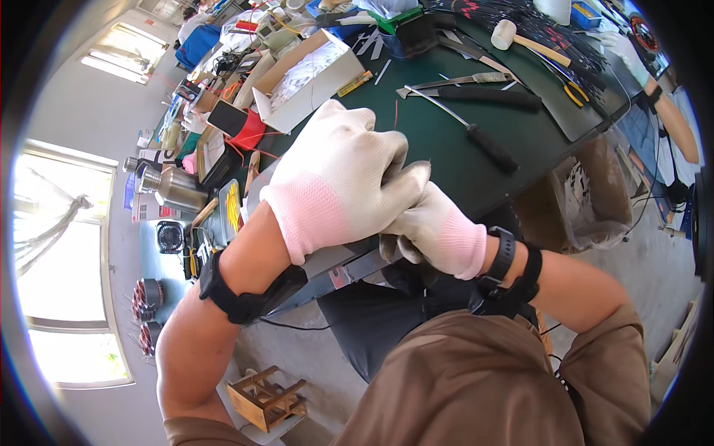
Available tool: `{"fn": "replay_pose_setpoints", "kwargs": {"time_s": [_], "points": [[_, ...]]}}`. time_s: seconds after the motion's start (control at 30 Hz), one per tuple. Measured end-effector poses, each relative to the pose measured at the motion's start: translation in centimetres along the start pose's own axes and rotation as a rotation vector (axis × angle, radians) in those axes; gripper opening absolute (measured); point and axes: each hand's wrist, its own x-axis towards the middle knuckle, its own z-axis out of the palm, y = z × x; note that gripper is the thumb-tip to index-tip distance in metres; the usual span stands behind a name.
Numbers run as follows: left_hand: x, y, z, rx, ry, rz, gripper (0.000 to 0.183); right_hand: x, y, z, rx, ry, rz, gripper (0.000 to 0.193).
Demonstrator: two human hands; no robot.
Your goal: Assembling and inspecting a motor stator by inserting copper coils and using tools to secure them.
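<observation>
My left hand (349, 160), in a white knitted glove with a pink cuff, is closed, knuckles up, over the near edge of the dark green table (446, 137). Its thumb side presses against my right hand (440, 232), gloved the same way, lower and to the right. My right hand's fingers are curled too, partly behind the left. Whatever lies between them, if anything, is hidden. Beyond them on the table are a screwdriver with a black handle (491, 147), a black-handled flat tool (487, 98) and an open white box (286, 111) of white pieces.
A mallet (504, 35) and yellow-handled pliers (574, 95) lie at the far right. Another person's gloved hand (623, 56) is beyond them. At right stands a carton with a plastic liner (595, 215). Steel bottles (178, 187) stand left; a wooden stool (268, 398) is below.
</observation>
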Motion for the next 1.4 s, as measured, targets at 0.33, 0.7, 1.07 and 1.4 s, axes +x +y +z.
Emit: {"fn": "replay_pose_setpoints", "kwargs": {"time_s": [0.33, 0.7, 1.07, 1.4], "points": [[-2.1, 0.9, -2.6, -0.069, 0.159, 0.002, 0.019, -0.9, 1.7, 0.3, 0.217, -0.038, -0.053, 0.027], [-22.2, -3.4, 3.7, -1.074, 0.495, -0.821, 0.083, 0.1, 2.6, 1.1, 0.173, 0.126, -0.072, 0.026], [-18.0, -1.5, 5.8, -1.211, 0.513, -0.860, 0.086, -0.6, 2.5, 2.0, 0.204, 0.263, -0.124, 0.022], [-17.8, -1.4, 4.4, -1.566, 0.576, -0.835, 0.051, -0.6, 1.8, 1.6, 0.082, 0.175, -0.101, 0.024]]}}
